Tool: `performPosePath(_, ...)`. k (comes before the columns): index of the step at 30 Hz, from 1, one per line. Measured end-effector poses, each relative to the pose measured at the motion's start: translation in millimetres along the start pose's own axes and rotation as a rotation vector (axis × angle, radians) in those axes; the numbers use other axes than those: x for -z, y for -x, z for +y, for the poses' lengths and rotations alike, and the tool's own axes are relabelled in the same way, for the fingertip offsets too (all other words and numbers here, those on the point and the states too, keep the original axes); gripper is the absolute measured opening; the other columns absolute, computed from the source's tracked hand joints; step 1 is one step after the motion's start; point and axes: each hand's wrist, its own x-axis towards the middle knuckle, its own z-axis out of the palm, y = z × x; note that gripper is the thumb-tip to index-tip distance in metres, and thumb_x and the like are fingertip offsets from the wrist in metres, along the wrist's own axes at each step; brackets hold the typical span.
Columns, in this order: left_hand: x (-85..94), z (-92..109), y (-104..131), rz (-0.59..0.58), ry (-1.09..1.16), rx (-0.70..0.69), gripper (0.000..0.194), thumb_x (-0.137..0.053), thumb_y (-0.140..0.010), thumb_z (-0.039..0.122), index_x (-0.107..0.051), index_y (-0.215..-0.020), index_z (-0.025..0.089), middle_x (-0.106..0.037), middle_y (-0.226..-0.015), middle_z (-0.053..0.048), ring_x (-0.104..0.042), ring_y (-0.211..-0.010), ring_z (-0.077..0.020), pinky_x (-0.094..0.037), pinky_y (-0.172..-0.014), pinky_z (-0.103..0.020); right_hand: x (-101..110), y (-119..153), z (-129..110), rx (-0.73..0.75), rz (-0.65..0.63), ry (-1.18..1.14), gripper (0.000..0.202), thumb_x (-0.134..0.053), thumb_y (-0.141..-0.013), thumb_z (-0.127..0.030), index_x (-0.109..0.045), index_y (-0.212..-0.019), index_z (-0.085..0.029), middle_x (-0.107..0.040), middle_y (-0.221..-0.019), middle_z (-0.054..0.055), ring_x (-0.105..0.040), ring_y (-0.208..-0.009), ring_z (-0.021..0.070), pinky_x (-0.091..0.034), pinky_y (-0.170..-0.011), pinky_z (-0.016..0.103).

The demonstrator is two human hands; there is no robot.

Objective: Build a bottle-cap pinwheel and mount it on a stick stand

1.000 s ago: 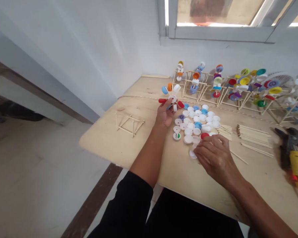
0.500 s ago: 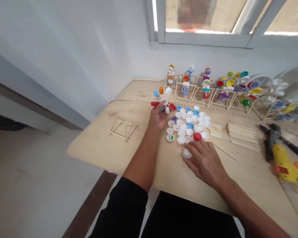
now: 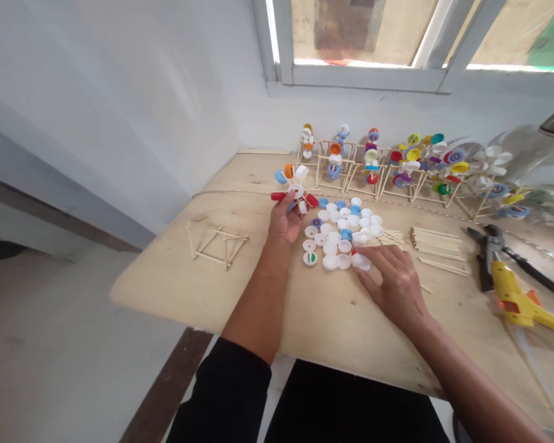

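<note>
In my left hand [image 3: 284, 223] is a small wheel of bottle caps [image 3: 296, 191], with a white hub and stick spokes ending in red, blue, orange and white caps. The fingers are closed round its hub. My right hand [image 3: 394, 280] has thumb and fingertips on a white bottle cap [image 3: 361, 263] at the near right of the loose pile. A red cap is mostly hidden behind those fingers. Loose bottle caps [image 3: 330, 247], mostly white with a few blue, lie between the hands. A stick frame [image 3: 221, 247] stands on the table left of my left hand.
Finished cap wheels on stick frames [image 3: 335, 163] line the back of the wooden table [image 3: 305, 320]. To the right lie bundled sticks [image 3: 436, 242], black-handled pliers [image 3: 492, 246] and a yellow glue gun [image 3: 512, 295]. A clear jar [image 3: 530, 151] is at the back right.
My right hand has moved the white cap away from me, up against the other loose caps. My left hand still holds the wheel. The view has shifted slightly right.
</note>
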Motion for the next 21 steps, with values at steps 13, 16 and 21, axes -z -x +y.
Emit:
performPosePath(13,2.2,0,-1,0.004,-0.019,-0.003,0.006,-0.070,-0.078,0.020,-0.069,-0.082,0.016,-0.072,-0.078,-0.004,-0.068,-0.076,-0.0151,-0.055,-0.076,-0.028,-24,-10,7,0.014,-0.113,0.026,0.022,-0.056,-0.088,-0.026,-0.063,-0.109,-0.021,-0.071,-0.104,0.006,-0.053,-0.110,0.0271,-0.032,-0.093,0.043)
performPosePath(16,1.8,0,0,-0.002,-0.020,0.002,0.005,-0.068,-0.079,0.020,-0.069,-0.082,0.016,-0.072,-0.077,-0.004,-0.067,-0.075,-0.0144,-0.054,-0.076,-0.027,-20,-9,9,0.010,-0.092,0.009,0.023,-0.057,-0.087,-0.026,-0.062,-0.109,-0.021,-0.070,-0.107,0.005,-0.052,-0.112,0.0269,-0.031,-0.094,0.043)
performPosePath(21,1.7,-1,0,-0.024,0.010,0.008,0.005,-0.066,-0.080,0.019,-0.068,-0.081,0.015,-0.071,-0.076,-0.003,-0.066,-0.072,-0.0127,-0.053,-0.074,-0.026,-15,-21,-4,0.034,-0.039,-0.014,0.021,-0.056,-0.087,-0.026,-0.063,-0.106,-0.020,-0.071,-0.104,0.005,-0.052,-0.111,0.0259,-0.031,-0.094,0.041)
